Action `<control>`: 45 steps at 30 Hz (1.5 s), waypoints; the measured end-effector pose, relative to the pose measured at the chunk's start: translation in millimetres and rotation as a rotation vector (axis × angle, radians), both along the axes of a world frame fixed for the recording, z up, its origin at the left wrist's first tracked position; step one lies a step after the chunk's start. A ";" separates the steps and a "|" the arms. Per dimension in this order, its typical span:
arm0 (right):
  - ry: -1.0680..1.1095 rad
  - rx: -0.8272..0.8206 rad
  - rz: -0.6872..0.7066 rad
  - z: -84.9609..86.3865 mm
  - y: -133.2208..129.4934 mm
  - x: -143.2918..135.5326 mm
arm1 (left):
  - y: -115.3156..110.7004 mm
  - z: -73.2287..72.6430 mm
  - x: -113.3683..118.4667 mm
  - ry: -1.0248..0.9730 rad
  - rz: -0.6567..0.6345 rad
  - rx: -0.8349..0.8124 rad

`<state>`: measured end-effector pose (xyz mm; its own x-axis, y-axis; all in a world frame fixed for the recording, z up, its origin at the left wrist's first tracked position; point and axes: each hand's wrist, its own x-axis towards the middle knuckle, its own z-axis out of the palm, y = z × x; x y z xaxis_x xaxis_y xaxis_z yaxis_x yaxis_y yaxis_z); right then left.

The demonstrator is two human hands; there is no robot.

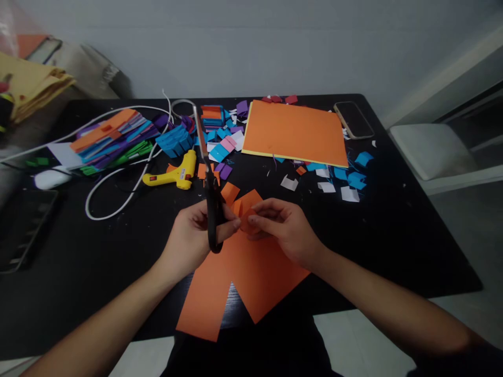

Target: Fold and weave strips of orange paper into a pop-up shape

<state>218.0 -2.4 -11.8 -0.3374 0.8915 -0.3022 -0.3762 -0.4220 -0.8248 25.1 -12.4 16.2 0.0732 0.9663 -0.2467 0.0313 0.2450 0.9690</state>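
Both hands meet: left hand [194, 233] grips scissors [208, 178], right hand [283, 228] pinches an orange paper piece [248, 220]; glue gun [175, 174], paper scraps [223, 141] beyond.

On my feed: yellow glue gun [173, 175] lying on the black table [401, 230], its white cord [118, 201] looped alongside. Full orange sheet [295, 132] at the far side, phone [353, 120] just right of it. Stacked coloured paper strips [113, 137] far left; blue and white scraps [346, 180] scattered between.

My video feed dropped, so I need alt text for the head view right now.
Over a black table, the left hand holds black-handled scissors blades-up while the right hand pinches a small orange paper piece above cut orange sheets. Behind lie a yellow glue gun, an orange card, coloured paper scraps and a phone.
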 end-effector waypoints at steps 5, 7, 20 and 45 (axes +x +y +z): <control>-0.006 0.019 0.000 -0.9 1.7 1.4 | 2.7 0.3 -4.9 0.074 -0.071 -0.010; -0.021 0.031 -0.029 -1.2 4.6 3.3 | 4.6 0.6 -11.4 0.186 -0.125 0.035; -0.093 0.227 -0.249 1.1 27.4 23.9 | 11.7 13.2 -29.4 0.988 -0.509 0.312; -0.151 0.244 -0.230 -0.3 27.1 24.7 | 14.8 9.1 -34.2 1.076 -0.543 0.296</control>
